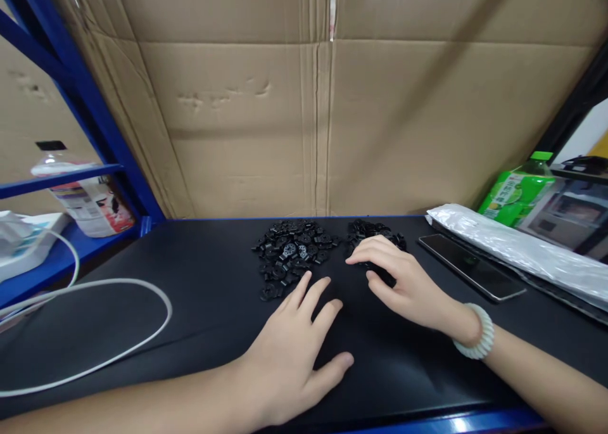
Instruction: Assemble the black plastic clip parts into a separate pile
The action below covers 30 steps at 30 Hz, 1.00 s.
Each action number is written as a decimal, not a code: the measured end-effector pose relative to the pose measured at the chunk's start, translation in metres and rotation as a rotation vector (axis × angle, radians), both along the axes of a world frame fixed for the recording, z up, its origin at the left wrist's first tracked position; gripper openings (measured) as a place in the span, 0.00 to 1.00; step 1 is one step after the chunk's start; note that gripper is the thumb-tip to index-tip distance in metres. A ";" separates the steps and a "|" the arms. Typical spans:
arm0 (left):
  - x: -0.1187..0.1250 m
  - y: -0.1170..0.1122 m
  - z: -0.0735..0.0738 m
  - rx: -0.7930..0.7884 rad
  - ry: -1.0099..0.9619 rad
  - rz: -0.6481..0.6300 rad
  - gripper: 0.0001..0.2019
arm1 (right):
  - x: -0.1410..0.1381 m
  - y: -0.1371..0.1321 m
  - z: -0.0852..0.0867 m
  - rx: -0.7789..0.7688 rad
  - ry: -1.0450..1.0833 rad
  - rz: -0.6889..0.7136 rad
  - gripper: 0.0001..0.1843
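Observation:
A heap of several small black plastic parts [292, 253] lies on the black mat [204, 307], with a second, smaller heap [375, 230] to its right. My left hand [297, 348] lies flat on the mat just in front of the larger heap, fingers spread and empty, fingertips close to the nearest parts. My right hand [403, 282] rests palm down over the near edge of the smaller heap, fingers curled loosely over some black parts; whether it grips any is hidden. A pale bead bracelet [479, 332] circles the right wrist.
A dark phone [470, 266] lies right of my right hand, beside a clear plastic bag [522, 247] and a green bottle [520, 190]. A white cable [95, 326] loops on the left. A bottle [90, 196] lies on the blue shelf. Cardboard [323, 117] backs the bench.

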<state>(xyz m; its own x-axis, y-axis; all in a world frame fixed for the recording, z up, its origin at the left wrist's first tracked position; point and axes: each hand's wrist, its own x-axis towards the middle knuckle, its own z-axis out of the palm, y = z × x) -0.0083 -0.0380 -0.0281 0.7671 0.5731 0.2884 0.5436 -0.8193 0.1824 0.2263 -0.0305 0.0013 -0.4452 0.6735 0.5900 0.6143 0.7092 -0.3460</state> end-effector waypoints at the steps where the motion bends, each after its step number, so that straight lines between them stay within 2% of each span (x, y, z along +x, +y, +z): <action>1: 0.000 0.000 0.001 -0.001 0.006 -0.020 0.26 | 0.000 0.000 -0.001 -0.008 0.002 0.010 0.19; 7: 0.004 -0.005 0.010 -0.012 0.037 -0.165 0.23 | 0.001 0.001 -0.002 -0.025 0.065 0.004 0.17; 11: 0.004 -0.003 0.009 0.056 -0.062 -0.217 0.15 | 0.000 -0.001 -0.002 -0.036 0.091 0.003 0.16; 13: 0.004 0.001 0.008 0.086 -0.086 -0.223 0.13 | -0.002 -0.003 -0.002 -0.044 0.088 0.009 0.15; 18: 0.006 0.011 0.007 0.096 0.010 -0.142 0.19 | -0.004 -0.005 -0.002 -0.074 0.086 0.028 0.14; 24: 0.005 0.011 0.005 0.227 -0.065 -0.238 0.12 | -0.004 -0.004 -0.003 -0.087 0.095 0.031 0.15; 26: 0.004 0.012 0.006 0.193 -0.088 -0.260 0.11 | -0.004 -0.004 -0.003 -0.092 0.103 0.028 0.15; 30: 0.004 0.017 0.009 0.013 -0.138 -0.241 0.08 | -0.005 -0.005 -0.002 -0.102 0.118 0.032 0.15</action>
<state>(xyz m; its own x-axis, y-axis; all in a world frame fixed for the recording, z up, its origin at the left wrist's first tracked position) -0.0039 -0.0213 -0.0194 0.8339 0.3742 0.4057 0.3034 -0.9248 0.2294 0.2212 -0.0357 -0.0006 -0.3989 0.7196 0.5684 0.5430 0.6849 -0.4859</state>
